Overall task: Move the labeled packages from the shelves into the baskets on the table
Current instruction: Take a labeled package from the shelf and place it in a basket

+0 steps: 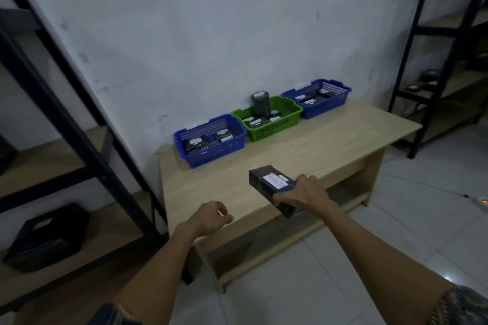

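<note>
Now holding a black package [266, 187] in the right hand [303, 194], fingers wrapped round its near end, thumb on its left side. Carried in the air over the front half of the tabletop [330, 145], well short of the baskets. White label [274, 181] facing up, handwritten in blue, reads RETURN.

Left hand [211, 216] at the tabletop's near edge, fingers curled in to the palm, nothing seen in them.

Along the wall at the back of the tabletop, in a close row: near blue basket [214, 157], green basket [274, 132], far blue basket [330, 104]. Dark labelled packages lying in all three. An upright package [261, 104] in the green basket, at its wall side.

Left shelves [60, 124], black-framed, with a black box [47, 237] on a low board. Right shelves [433, 55] with small dark items, too blurred to tell.
</note>
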